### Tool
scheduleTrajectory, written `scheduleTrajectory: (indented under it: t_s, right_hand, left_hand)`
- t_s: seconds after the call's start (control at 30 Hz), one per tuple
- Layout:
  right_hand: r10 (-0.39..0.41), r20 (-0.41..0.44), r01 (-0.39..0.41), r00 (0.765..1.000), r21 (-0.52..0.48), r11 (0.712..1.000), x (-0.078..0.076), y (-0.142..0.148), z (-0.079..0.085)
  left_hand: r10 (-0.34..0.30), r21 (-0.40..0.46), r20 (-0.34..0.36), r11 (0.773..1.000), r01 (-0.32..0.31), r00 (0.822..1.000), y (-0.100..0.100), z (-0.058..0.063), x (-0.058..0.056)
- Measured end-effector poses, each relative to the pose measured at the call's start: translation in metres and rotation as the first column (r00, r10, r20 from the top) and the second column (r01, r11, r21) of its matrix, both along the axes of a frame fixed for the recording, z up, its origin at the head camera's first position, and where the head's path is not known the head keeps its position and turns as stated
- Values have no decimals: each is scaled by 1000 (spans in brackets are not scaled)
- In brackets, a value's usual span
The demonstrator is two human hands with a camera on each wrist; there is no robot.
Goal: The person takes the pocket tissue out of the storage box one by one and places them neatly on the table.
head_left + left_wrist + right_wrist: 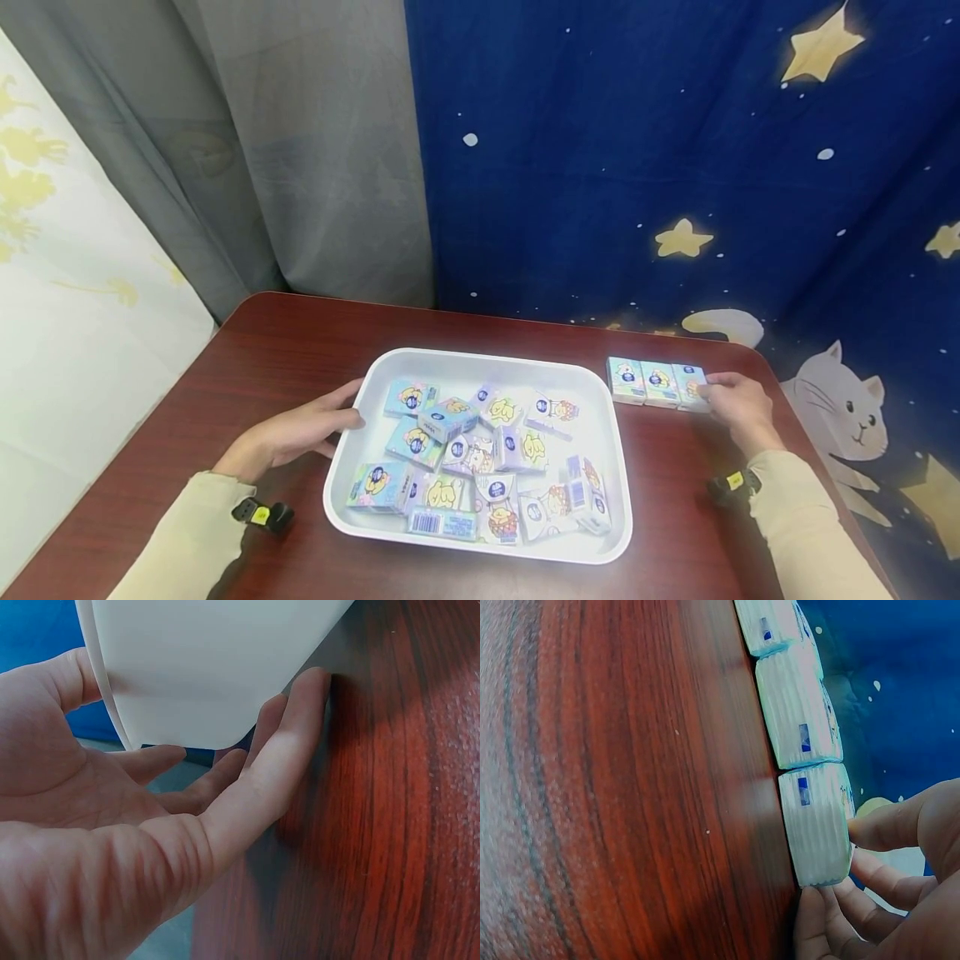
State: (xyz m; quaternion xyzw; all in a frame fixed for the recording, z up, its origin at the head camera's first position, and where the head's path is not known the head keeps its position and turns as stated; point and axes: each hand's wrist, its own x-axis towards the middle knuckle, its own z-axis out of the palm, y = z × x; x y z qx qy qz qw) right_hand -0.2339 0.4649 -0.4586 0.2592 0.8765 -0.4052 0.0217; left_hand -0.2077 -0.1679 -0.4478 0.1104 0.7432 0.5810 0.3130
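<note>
A white tray (480,546) holds several small tissue packs (416,442) in blue and lilac wrappers, lying jumbled at different angles. On the tray's left side, my left hand (307,429) grips the rim. The left wrist view has its thumb at the rim and the fingers under the tray wall (187,667). Right of the tray, three blue tissue packs (658,383) lie flat in a row, end against end. With thumb and fingers, my right hand (741,408) holds the rightmost tissue pack (817,832), which rests on the table.
The dark red wooden table (300,342) has rounded far corners. Behind it hang a grey curtain (337,167) and a blue curtain (555,167) with stars and a cat printed on it. A white cloth (75,333) hangs at the left.
</note>
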Motion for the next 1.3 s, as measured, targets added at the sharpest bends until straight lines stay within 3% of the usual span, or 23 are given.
scheduleTrajectory:
  t_s: [0.23, 0.43, 0.7, 1.0, 1.3]
  right_hand:
    - [-29, 7, 29, 1000, -43, 999, 5, 7, 1]
    - [-50, -65, 47, 997, -50, 998, 13, 5, 10]
    - [100, -140, -89, 985, 80, 993, 25, -19, 37]
    - [314, -208, -272, 926, 207, 940, 41, -67, 65]
    - [470, -276, -412, 839, 244, 878, 47, -128, 88]
  left_hand:
    - [-1, 5, 4, 1000, 1, 1000, 0, -1, 0]
    - [1, 2, 6, 1000, -1, 1000, -1, -2, 0]
    - [3, -2, 2, 1000, -3, 1000, -2, -1, 1]
    - [6, 7, 6, 1000, -6, 1000, -2, -1, 1]
    - [16, 15, 30, 1000, -17, 999, 2, 1, 0]
